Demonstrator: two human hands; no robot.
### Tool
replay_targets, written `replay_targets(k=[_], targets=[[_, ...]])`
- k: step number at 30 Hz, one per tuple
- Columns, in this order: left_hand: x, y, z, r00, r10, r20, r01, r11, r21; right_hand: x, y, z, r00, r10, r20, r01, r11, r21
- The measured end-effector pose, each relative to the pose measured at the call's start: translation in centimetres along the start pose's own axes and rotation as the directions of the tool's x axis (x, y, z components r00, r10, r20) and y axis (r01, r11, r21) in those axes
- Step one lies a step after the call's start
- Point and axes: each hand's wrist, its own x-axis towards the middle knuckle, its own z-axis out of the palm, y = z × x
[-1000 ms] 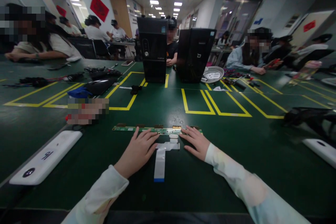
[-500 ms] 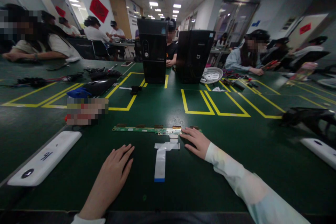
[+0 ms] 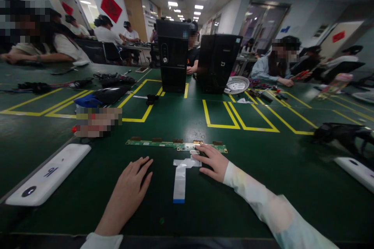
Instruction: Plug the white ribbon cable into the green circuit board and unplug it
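Note:
A long, narrow green circuit board (image 3: 157, 144) lies across the table in front of me. From its near edge a white flat ribbon cable (image 3: 179, 183) runs toward me, folded near the top and ending in a blue tip. My right hand (image 3: 212, 161) has its fingers stretched over the board's right part and the cable's upper end, partly hiding where the two meet. Whether the fingertips press on them I cannot tell. My left hand (image 3: 130, 183) rests palm down on the table, left of the cable, fingers extended and holding nothing.
White power-bank-like boxes lie at left (image 3: 49, 175) and right (image 3: 356, 171). Two black computer towers (image 3: 173, 56) (image 3: 217, 62) stand ahead, beside a white basket (image 3: 237, 85). Yellow tape (image 3: 223, 126) marks the green table (image 3: 248, 210). Several people sit around nearby tables.
My right hand has slid left and slightly nearer, over the top of the cable, uncovering the board's right end. My left hand has barely shifted.

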Motion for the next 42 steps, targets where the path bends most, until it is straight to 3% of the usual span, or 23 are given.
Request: replay_targets(k=[4, 9, 17, 21, 28, 35, 39, 42], targets=[[-0.1, 0.2, -0.2, 1.000, -0.006, 0.018, 0.006, 1.000, -0.005, -0.2, 0.0, -0.2, 0.999, 0.011, 0.051, -0.011, 1.000, -0.006], [0.0, 0.3, -0.4, 0.999, -0.013, 0.029, 0.013, 1.000, -0.003, -1.8, 0.4, -0.6, 1.000, 0.023, 0.016, -0.022, 0.998, -0.050], [-0.1, 0.2, -0.3, 1.000, -0.004, 0.017, 0.004, 1.000, -0.022, -8.6, 2.0, 0.0, 0.955, 0.260, -0.144, -0.288, 0.928, -0.237], [-0.1, 0.1, -0.2, 1.000, -0.006, -0.011, 0.006, 0.999, -0.036, -12.8, 2.4, -0.2, 0.876, 0.402, -0.267, -0.472, 0.831, -0.294], [-0.1, 0.2, -0.3, 1.000, -0.009, 0.006, 0.009, 1.000, -0.016, -18.3, 1.5, -0.1, 0.733, 0.612, -0.298, -0.680, 0.639, -0.360], [0.0, 0.1, -0.3, 1.000, -0.007, 0.004, 0.007, 1.000, -0.029, -17.9, -0.7, -0.3, 0.533, 0.720, -0.444, -0.840, 0.383, -0.385], [0.1, 0.1, -0.4, 1.000, -0.004, 0.006, 0.004, 1.000, -0.023, -17.6, -0.9, -0.2, 0.457, 0.763, -0.456, -0.877, 0.302, -0.374], [0.1, 0.2, -0.4, 1.000, -0.009, 0.015, 0.009, 1.000, -0.019, -17.8, -0.6, 0.0, 0.429, 0.779, -0.458, -0.890, 0.277, -0.362]])
